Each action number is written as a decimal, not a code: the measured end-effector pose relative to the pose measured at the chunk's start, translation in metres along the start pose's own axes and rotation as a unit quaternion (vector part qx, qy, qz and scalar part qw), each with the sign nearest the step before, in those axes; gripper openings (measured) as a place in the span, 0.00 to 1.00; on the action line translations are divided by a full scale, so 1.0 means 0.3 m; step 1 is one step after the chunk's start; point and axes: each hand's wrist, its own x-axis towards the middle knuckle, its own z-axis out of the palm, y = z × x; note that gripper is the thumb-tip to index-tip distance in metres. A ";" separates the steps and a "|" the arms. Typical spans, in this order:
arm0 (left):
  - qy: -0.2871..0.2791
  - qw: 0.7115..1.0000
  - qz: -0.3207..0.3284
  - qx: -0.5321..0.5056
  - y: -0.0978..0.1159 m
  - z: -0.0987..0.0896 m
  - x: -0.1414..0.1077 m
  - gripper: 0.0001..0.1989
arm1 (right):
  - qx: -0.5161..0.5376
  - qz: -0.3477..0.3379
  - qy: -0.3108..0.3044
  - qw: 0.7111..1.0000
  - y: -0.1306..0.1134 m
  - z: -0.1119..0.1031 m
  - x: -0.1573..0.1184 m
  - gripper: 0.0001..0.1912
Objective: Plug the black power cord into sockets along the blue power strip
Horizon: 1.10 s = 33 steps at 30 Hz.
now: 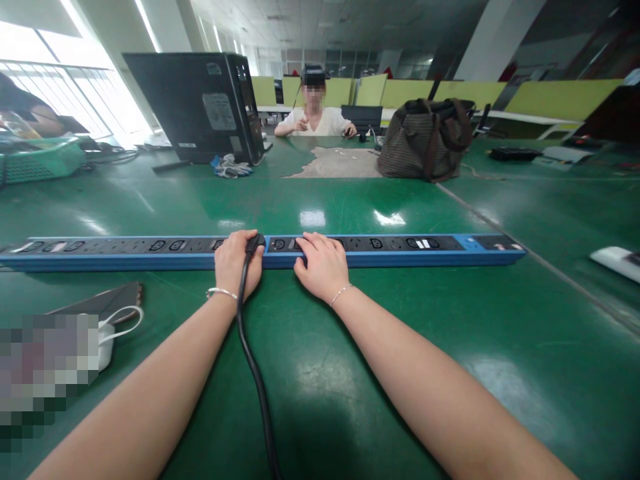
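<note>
**Plug held at the strip, with the other hand bracing**

Taking the middle of the view as the hub, with twelve straight ahead of the wearer, the blue power strip (390,258) lies across the green surface (410,373) from nine to three o'clock. Just towards nine from the hub, the left hand (235,260) has its grip closed around a black plug (257,242), seemingly pinched between thumb and finger. The right hand (324,262), close to the hub, is loosely spread over the sockets, its fingers resting on the strip and pinching nothing that shows.

The step in hand looks like working the plug at a socket while the other hand steadies the strip. From here, a move would call for the plug to be kept square to its socket and the strip held firm, with the black cable (263,393) free to follow.

Whether the plug is fully seated cannot be told: its underside and the socket below are hidden. The cable leaves the frame near six o'clock, the strip's far end runs to the edge at nine, and pixelation covers most of an item (50,360) at eight. A white object (617,262) at three is cut off.
</note>
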 end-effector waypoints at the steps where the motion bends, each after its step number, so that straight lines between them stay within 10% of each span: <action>1: -0.001 1.000 0.003 0.001 -0.002 -0.003 0.002 0.16 | 0.000 0.000 0.001 1.000 0.001 0.000 0.000 0.21; 12: 0.062 0.993 -0.031 -0.099 0.002 -0.012 0.018 0.16 | 0.014 0.009 0.010 1.000 0.001 0.005 0.001 0.21; 33: -0.054 0.984 -0.067 -0.158 0.003 -0.039 0.033 0.17 | 0.011 0.011 -0.004 1.000 0.000 0.000 0.002 0.21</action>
